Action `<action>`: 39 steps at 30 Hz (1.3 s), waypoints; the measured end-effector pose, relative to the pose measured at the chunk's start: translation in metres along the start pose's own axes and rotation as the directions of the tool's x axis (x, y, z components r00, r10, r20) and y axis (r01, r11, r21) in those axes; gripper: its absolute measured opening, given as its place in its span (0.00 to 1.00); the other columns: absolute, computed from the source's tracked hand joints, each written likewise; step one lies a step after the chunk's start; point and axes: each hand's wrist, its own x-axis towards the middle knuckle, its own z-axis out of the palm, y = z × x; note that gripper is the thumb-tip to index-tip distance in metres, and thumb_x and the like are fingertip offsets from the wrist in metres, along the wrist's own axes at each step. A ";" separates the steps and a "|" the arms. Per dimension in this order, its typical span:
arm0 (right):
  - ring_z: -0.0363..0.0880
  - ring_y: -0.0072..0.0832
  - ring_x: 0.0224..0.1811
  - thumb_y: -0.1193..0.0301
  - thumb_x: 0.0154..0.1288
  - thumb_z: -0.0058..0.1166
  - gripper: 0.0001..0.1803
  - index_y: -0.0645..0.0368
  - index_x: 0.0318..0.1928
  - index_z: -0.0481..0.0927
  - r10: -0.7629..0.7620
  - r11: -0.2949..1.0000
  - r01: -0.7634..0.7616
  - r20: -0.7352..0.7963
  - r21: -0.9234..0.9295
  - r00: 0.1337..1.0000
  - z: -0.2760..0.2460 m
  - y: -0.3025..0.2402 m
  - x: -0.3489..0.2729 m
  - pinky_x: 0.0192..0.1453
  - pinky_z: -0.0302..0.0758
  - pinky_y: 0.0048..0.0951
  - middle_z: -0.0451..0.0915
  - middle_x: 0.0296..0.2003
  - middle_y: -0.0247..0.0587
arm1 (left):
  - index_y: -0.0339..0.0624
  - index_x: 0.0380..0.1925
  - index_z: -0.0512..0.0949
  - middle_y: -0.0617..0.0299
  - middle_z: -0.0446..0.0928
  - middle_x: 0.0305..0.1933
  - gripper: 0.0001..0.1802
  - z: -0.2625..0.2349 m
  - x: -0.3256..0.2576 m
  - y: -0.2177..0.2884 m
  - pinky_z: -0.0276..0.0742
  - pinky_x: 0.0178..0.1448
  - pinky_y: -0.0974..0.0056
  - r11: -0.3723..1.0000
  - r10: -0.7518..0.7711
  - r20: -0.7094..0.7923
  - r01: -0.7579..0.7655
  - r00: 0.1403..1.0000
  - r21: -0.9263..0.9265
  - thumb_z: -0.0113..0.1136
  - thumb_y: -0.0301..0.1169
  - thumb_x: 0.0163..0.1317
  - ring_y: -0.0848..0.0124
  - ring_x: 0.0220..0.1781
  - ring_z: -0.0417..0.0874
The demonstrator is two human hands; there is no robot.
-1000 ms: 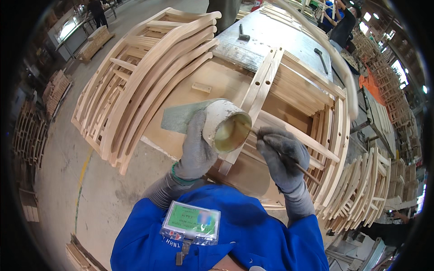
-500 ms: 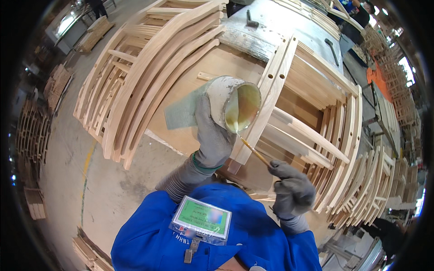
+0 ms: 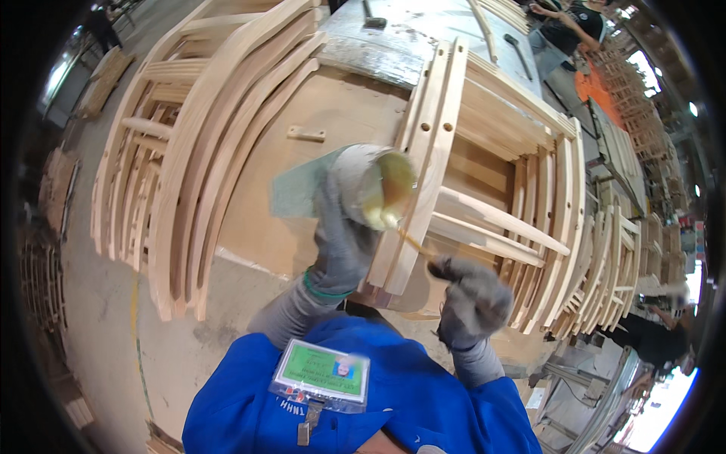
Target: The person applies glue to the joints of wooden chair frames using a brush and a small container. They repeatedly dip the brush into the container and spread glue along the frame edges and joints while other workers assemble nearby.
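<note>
My left hand [image 3: 342, 246], in a grey glove, is closed around a whitish round pot [image 3: 354, 189]. The pot is tilted with its mouth to the right, and pale yellowish glue-like liquid [image 3: 378, 206] coats its inside. A flat greenish-grey piece [image 3: 302, 187] sticks out left of the pot; how it is joined I cannot tell. In my gloved right hand [image 3: 475, 303] a thin stick [image 3: 413, 243], perhaps a fine brush, is pinched. Its pale, wet far end is at the pot's lower rim. Beneath and right of the pot lie wooden chair frames [image 3: 427, 163] with round holes in their rails.
Curved wooden frames [image 3: 200, 144] stand stacked on the left. A small wooden block [image 3: 306, 134] lies on the brown board [image 3: 265, 181]. Beyond, a metal-topped table [image 3: 416, 45] holds a hammer [image 3: 373, 20] and another dark-handled tool [image 3: 519, 57]. Other people work at the far right.
The view has shifted, so the frames and table sit lower and further left. The pot and stick stay in my hands, the stick's end still at the rim.
</note>
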 end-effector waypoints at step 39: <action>0.75 0.20 0.28 0.73 0.60 0.57 0.08 0.66 0.35 0.76 0.341 0.828 -0.363 -0.129 -0.427 0.931 -0.076 0.131 0.171 0.34 0.72 0.21 0.79 0.26 0.38 | 0.47 0.61 0.61 0.62 0.66 0.61 0.28 -0.043 0.057 0.027 0.69 0.64 0.60 0.967 -0.128 -0.023 0.119 0.992 -0.224 0.37 0.51 0.69 0.67 0.63 0.68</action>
